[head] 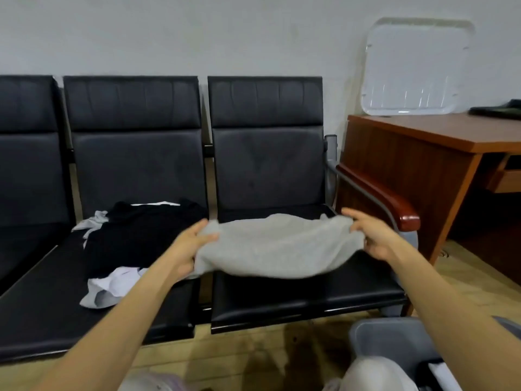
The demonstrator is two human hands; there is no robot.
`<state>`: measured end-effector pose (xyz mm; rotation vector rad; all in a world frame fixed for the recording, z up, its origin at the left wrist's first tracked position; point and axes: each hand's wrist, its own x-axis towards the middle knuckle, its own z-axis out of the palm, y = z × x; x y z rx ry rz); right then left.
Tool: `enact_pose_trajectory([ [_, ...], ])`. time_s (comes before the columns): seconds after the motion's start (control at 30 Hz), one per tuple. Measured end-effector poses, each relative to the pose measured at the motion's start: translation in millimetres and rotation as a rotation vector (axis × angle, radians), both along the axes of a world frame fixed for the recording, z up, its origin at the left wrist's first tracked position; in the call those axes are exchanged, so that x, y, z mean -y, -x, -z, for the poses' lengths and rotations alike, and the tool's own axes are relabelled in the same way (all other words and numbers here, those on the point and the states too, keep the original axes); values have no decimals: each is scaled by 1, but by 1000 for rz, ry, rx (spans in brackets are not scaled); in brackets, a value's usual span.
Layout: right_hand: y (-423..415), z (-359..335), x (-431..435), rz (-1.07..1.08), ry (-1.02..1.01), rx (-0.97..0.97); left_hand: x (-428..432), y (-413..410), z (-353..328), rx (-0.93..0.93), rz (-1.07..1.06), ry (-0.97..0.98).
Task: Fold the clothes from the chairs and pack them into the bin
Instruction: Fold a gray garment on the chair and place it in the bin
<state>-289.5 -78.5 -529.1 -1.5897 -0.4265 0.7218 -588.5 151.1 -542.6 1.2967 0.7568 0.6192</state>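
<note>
A light grey garment [277, 246] hangs stretched between my two hands just above the seat of the right black chair [296, 294]. My left hand [190, 246] grips its left end and my right hand [372, 235] pinches its right end. On the middle chair [135, 165] lies a heap of clothes: a black garment [141, 238] on top, with white and pale grey pieces [112, 286] poking out beneath it. The grey bin [394, 337] stands on the floor at the lower right, partly hidden by my right forearm.
A wooden armrest [389, 198] ends the chair row on the right. Beyond it stands a brown desk [423, 153] with a clear plastic lid [414, 69] leaning on the wall. A third chair [28, 165] is at the far left.
</note>
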Motion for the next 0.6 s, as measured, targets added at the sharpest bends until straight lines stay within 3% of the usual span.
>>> enact_pose_trajectory([
  [0.13, 7, 86, 3, -94, 462, 30, 5, 8, 87, -372, 138, 42],
  [0.23, 0, 118, -4, -28, 616, 198, 0, -2, 113, -527, 41, -41],
  [0.33, -5, 120, -13, -11, 748, 407, -14, -13, 122, -547, -46, -84],
  [0.43, -10, 125, -20, -65, 902, 513, -28, -23, 129, -492, -121, 22],
  [0.6, -19, 132, -33, -51, 882, 452, -27, -32, 118, -434, -131, 288],
])
